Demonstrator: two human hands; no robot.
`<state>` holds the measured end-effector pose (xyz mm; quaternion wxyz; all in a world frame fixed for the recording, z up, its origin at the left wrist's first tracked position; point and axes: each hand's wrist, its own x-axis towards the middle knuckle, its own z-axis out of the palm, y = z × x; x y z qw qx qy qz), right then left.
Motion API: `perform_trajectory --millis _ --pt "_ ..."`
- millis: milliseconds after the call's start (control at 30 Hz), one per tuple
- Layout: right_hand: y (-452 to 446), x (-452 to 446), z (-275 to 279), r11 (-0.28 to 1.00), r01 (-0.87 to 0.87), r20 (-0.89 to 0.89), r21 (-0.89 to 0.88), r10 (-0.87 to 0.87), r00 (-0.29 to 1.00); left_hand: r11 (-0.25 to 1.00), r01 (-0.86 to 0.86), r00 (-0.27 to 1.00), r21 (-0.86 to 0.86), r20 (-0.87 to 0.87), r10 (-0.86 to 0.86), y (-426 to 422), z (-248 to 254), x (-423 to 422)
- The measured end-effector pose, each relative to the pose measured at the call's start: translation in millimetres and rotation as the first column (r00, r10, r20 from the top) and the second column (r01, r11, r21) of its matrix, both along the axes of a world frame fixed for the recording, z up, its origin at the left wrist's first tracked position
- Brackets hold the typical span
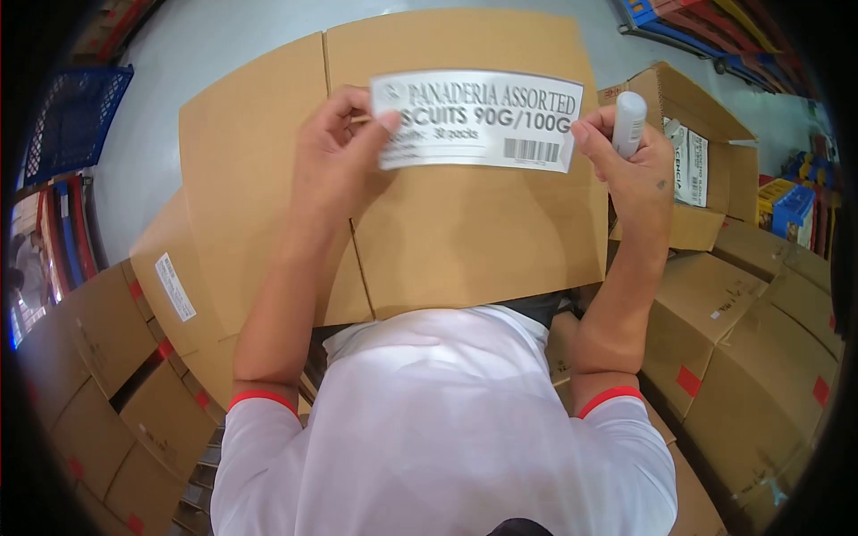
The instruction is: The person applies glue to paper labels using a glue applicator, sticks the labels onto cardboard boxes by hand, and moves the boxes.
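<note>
A white printed label (483, 121) reading "PANADERIA ASSORTED BISCUITS 90G/100G", with a barcode at its lower right, is stretched between my hands. My left hand (344, 143) pinches its left end between thumb and fingers. At the right end, the thumb and a finger of my right hand (630, 165) grip the label's edge. A thick white marker pen (629, 123) is also tucked in that right hand, pointing upward. Below the label lies a large flat cardboard sheet (483, 241) with a fold line running down it. Whether the label touches the cardboard, I cannot tell.
An open carton (697, 219) with printed sheets (686, 165) inside stands at the right. Closed cartons (688, 313) are stacked on both sides. A blue plastic crate (76, 121) is at the upper left, and a small white sticker (175, 287) marks the cardboard at left.
</note>
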<state>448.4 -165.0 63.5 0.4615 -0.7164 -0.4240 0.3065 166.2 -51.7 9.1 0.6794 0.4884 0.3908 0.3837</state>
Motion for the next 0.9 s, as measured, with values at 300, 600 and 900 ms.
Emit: perform_trajectory --millis 300,600,900 --pt "0 19 -44 0.976 -0.037 0.291 -0.216 0.101 0.951 0.710 0.360 0.773 0.605 -0.620 0.135 -12 -30 14" --pt "2 21 -55 0.973 -0.036 0.344 -0.229 0.115 0.932 0.681 0.369 0.759 0.632 -0.628 0.172 -11 -34 18" --pt "2 20 -56 0.966 -0.028 0.430 -0.258 0.140 0.892 0.646 0.416 0.723 0.640 -0.664 0.192 -11 -35 17"
